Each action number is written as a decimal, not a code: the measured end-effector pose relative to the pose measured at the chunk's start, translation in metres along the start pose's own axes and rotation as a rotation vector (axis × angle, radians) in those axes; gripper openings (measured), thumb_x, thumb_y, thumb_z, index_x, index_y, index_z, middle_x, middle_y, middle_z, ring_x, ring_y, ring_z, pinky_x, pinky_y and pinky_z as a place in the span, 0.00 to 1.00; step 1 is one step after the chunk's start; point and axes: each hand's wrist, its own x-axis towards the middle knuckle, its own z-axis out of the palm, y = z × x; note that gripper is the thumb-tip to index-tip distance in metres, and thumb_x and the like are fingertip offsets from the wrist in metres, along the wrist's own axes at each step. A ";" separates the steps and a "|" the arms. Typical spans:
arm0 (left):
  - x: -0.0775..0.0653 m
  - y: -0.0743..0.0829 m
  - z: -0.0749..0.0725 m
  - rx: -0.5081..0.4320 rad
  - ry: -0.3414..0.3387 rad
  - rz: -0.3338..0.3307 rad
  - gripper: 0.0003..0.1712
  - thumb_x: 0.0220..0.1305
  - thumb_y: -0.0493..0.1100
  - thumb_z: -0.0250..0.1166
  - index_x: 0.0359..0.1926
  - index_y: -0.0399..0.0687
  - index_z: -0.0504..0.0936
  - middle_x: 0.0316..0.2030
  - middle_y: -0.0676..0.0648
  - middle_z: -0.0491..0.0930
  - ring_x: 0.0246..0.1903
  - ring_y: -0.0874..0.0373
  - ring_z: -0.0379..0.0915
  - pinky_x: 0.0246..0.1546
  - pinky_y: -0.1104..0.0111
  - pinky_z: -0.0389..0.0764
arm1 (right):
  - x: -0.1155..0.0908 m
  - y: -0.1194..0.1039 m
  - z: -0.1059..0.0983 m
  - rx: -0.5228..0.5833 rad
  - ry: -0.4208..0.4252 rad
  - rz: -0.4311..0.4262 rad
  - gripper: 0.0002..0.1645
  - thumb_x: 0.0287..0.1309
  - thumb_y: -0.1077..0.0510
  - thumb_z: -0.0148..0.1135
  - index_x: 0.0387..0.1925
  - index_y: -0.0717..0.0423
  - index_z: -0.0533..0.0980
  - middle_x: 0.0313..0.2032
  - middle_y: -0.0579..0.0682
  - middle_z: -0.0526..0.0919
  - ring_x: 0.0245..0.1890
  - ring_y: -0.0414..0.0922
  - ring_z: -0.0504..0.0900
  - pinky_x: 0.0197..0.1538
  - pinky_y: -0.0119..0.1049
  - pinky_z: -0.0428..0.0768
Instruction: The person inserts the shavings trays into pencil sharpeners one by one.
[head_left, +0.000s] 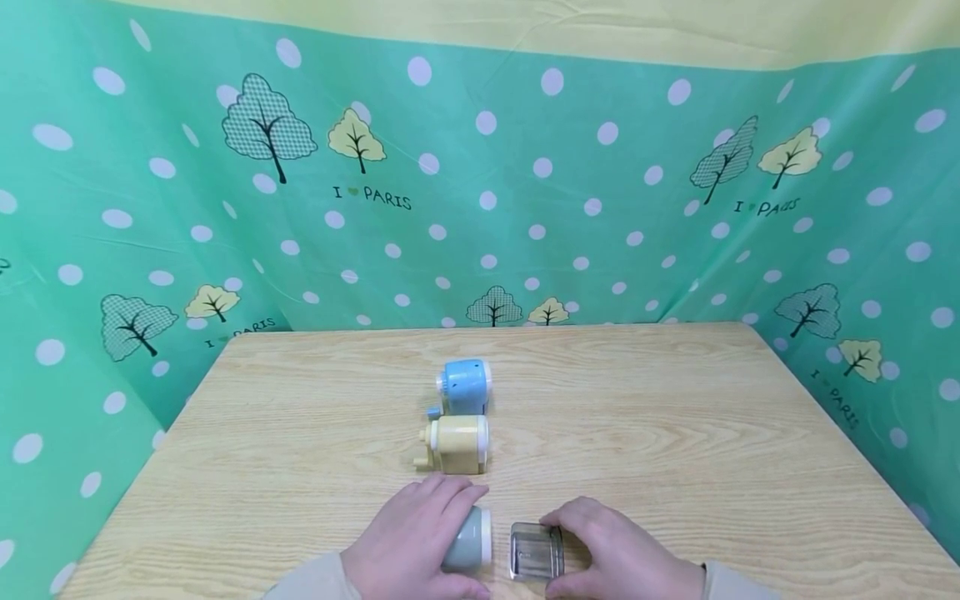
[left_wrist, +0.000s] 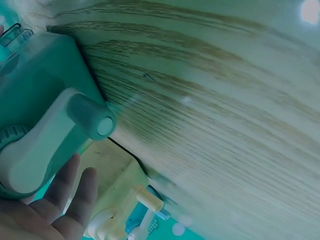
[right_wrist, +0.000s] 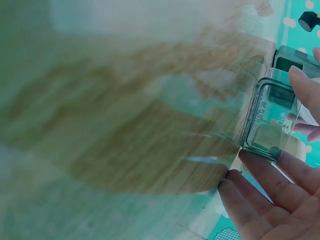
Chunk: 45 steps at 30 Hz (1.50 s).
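A grey-green crank pencil sharpener [head_left: 470,542] lies on its side at the near middle of the table, its white-rimmed end facing right. My left hand [head_left: 420,537] grips it from the left, covering much of its body. In the left wrist view the white crank [left_wrist: 37,145] shows on its end. Just to the right, apart from the sharpener, is a clear smoky plastic shavings bin [head_left: 534,552]. My right hand [head_left: 626,554] holds this bin from the right, thumb and fingers on opposite sides, as the right wrist view also shows.
Beyond my left hand lies a yellow crank sharpener [head_left: 457,444], with a blue one [head_left: 465,385] behind it. All stand in a row on the wood-grain table [head_left: 660,417]. A green dotted cloth [head_left: 487,167] hangs around the table's back and sides.
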 end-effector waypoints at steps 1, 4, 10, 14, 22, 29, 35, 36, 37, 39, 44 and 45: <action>0.000 0.000 0.000 -0.005 -0.006 0.000 0.52 0.49 0.78 0.60 0.59 0.38 0.77 0.49 0.50 0.80 0.46 0.56 0.75 0.40 0.61 0.81 | 0.000 0.000 0.000 -0.006 0.003 -0.002 0.43 0.47 0.28 0.65 0.54 0.56 0.81 0.48 0.40 0.81 0.45 0.33 0.76 0.48 0.40 0.81; 0.000 0.000 0.001 -0.040 -0.033 -0.012 0.49 0.51 0.76 0.62 0.58 0.40 0.78 0.47 0.50 0.81 0.45 0.57 0.76 0.39 0.61 0.82 | 0.000 0.001 0.000 -0.015 0.006 -0.012 0.43 0.48 0.28 0.64 0.54 0.56 0.81 0.48 0.40 0.81 0.45 0.33 0.76 0.48 0.40 0.81; 0.000 0.002 0.002 -0.090 -0.069 -0.057 0.42 0.52 0.74 0.62 0.53 0.45 0.80 0.42 0.52 0.83 0.38 0.61 0.76 0.32 0.66 0.79 | 0.000 0.003 0.000 -0.024 0.013 -0.059 0.41 0.49 0.29 0.64 0.53 0.56 0.81 0.48 0.40 0.82 0.45 0.32 0.75 0.47 0.39 0.82; 0.001 0.003 0.003 -0.102 -0.079 -0.082 0.38 0.50 0.72 0.66 0.50 0.47 0.81 0.39 0.54 0.82 0.34 0.64 0.74 0.28 0.69 0.76 | -0.001 0.004 0.000 -0.036 0.022 -0.079 0.41 0.50 0.30 0.64 0.53 0.56 0.81 0.48 0.41 0.82 0.46 0.33 0.76 0.47 0.39 0.82; 0.004 0.006 0.004 -0.082 -0.072 -0.116 0.33 0.42 0.61 0.75 0.47 0.49 0.81 0.35 0.56 0.80 0.30 0.66 0.71 0.25 0.71 0.74 | 0.001 0.003 -0.002 -0.022 -0.032 -0.023 0.43 0.49 0.27 0.62 0.55 0.55 0.80 0.49 0.41 0.81 0.46 0.33 0.76 0.47 0.39 0.82; 0.005 0.008 0.005 -0.090 -0.074 -0.133 0.32 0.40 0.57 0.76 0.47 0.48 0.81 0.36 0.55 0.81 0.31 0.65 0.72 0.27 0.70 0.76 | 0.001 0.002 -0.002 -0.064 -0.014 -0.053 0.42 0.51 0.28 0.62 0.54 0.57 0.81 0.47 0.42 0.82 0.44 0.32 0.75 0.45 0.38 0.82; 0.005 0.008 0.005 -0.099 -0.101 -0.149 0.32 0.38 0.56 0.76 0.46 0.48 0.81 0.36 0.55 0.80 0.31 0.65 0.71 0.28 0.70 0.76 | 0.002 0.002 -0.002 -0.063 -0.016 -0.055 0.42 0.52 0.29 0.62 0.54 0.57 0.81 0.47 0.42 0.82 0.43 0.32 0.76 0.45 0.38 0.82; 0.005 0.008 0.005 -0.102 -0.104 -0.151 0.32 0.38 0.55 0.77 0.46 0.48 0.81 0.36 0.55 0.80 0.31 0.65 0.71 0.28 0.70 0.76 | 0.002 0.002 -0.002 -0.060 -0.023 -0.052 0.42 0.52 0.29 0.61 0.54 0.57 0.80 0.47 0.42 0.82 0.43 0.32 0.76 0.45 0.38 0.82; 0.005 0.008 0.005 -0.104 -0.108 -0.153 0.32 0.38 0.55 0.77 0.46 0.48 0.81 0.36 0.55 0.80 0.31 0.65 0.71 0.28 0.70 0.76 | 0.003 0.001 -0.002 -0.055 -0.030 -0.046 0.42 0.52 0.28 0.61 0.54 0.57 0.80 0.47 0.42 0.82 0.44 0.32 0.76 0.45 0.38 0.82; 0.006 0.008 0.004 -0.109 -0.112 -0.156 0.32 0.37 0.55 0.77 0.45 0.49 0.80 0.36 0.55 0.79 0.32 0.65 0.71 0.28 0.70 0.77 | 0.004 0.001 -0.002 -0.049 -0.043 -0.042 0.43 0.52 0.28 0.61 0.55 0.58 0.80 0.47 0.43 0.82 0.44 0.32 0.76 0.45 0.38 0.82; 0.005 0.009 0.004 -0.106 -0.110 -0.156 0.32 0.36 0.54 0.77 0.45 0.49 0.79 0.36 0.55 0.79 0.33 0.64 0.72 0.30 0.69 0.77 | 0.006 -0.002 -0.001 -0.045 -0.057 -0.052 0.43 0.53 0.28 0.60 0.55 0.58 0.80 0.47 0.44 0.83 0.44 0.33 0.77 0.45 0.37 0.82; 0.005 0.010 0.004 -0.104 -0.105 -0.154 0.32 0.35 0.54 0.77 0.45 0.49 0.79 0.36 0.55 0.79 0.32 0.64 0.72 0.30 0.69 0.77 | 0.006 -0.003 -0.001 -0.046 -0.059 -0.055 0.43 0.53 0.28 0.60 0.55 0.58 0.80 0.48 0.44 0.83 0.44 0.33 0.77 0.45 0.37 0.82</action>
